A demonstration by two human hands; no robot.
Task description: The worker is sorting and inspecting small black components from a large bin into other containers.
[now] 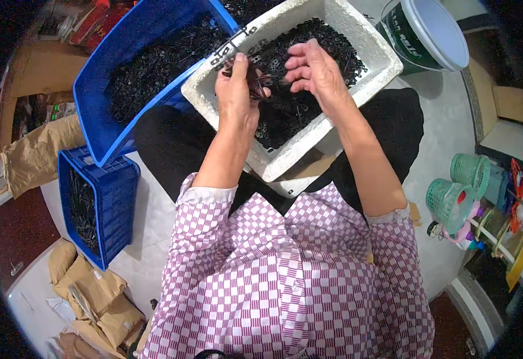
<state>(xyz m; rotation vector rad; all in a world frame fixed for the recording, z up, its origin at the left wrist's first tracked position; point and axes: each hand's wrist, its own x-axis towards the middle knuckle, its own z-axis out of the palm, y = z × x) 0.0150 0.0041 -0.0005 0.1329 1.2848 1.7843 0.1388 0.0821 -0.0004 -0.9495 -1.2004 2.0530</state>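
My left hand (236,93) is closed around a bunch of thin black parts with square, holed ends (228,52), which stick out past the thumb. It is over the left side of a white foam box (198,90). Inside that box lies a heap of small black parts (282,122) of a similar look. Above the right half of the heap is my right hand (321,78), its fingers apart and slightly bent toward the left hand. I see nothing held in it.
A large blue bin (88,99) of black parts stands at the left, with a smaller blue crate (121,203) below it. Brown paper bags (109,293) lie lower left. A white-rimmed bucket (414,42) is upper right; green baskets (444,200) sit right.
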